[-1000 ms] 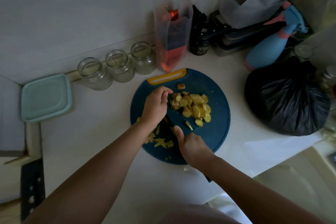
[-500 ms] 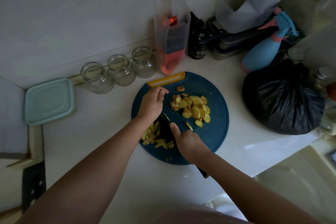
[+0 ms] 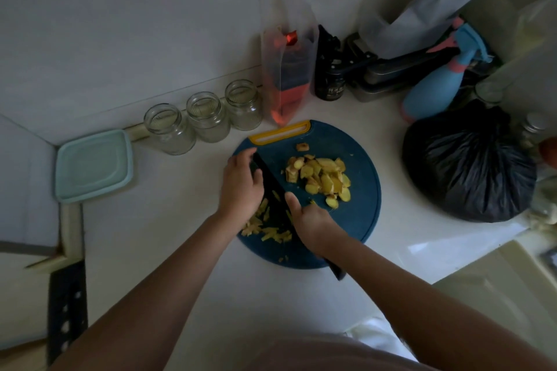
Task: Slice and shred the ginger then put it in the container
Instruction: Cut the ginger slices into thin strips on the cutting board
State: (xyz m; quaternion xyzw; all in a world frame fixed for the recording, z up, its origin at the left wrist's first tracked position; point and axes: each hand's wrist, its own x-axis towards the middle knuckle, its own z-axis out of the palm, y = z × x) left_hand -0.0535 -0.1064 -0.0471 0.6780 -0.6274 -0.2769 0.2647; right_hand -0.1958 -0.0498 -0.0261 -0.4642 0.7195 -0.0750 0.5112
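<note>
Right hand (image 3: 313, 221) grips the black knife (image 3: 271, 182) over the round blue cutting board (image 3: 360, 220). Left hand (image 3: 241, 187) curls beside its blade; what it holds is unclear.

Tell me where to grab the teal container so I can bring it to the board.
Take the container by its right rim, coming from the board side. It lies flat and closed, seemingly tucked into the wall corner at its left and far sides; the right edge faces open counter. Probably pinch that rim top and underside.
</note>
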